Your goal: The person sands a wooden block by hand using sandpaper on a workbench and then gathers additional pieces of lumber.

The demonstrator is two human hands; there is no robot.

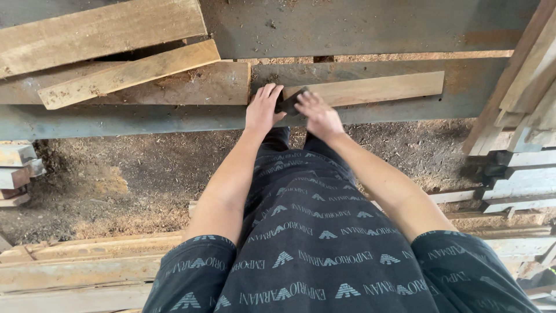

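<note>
A workshop is seen from above, from a camera worn on the head, with two bare arms stretched forward over a dark patterned shirt. The left hand [262, 109] is laid palm-down with the fingers spread loosely, resting at the near end of a pale wooden plank [370, 88] and just beside a small dark block [289, 102]. The right hand [318, 114] is laid over the same spot from the other side, its fingers bent against the dark block — whether the block is actually gripped cannot be told, since the hand is blurred. The block is found between the two hands, at the left end of the plank. The plank is set lengthwise on a grey metal tabletop [133, 120], running off to the right and dusted with sawdust. To the left of the hands, a wider brown board [191, 86] is laid flat on the same tabletop, and two lighter boards [124, 74] are stacked at a slant over it. Below the tabletop, a floor [127, 179] thick with sawdust is seen. More sawn timber is stacked along the right edge [521, 87] — leaning and piled — and further planks are laid at the lower left [75, 272].
</note>
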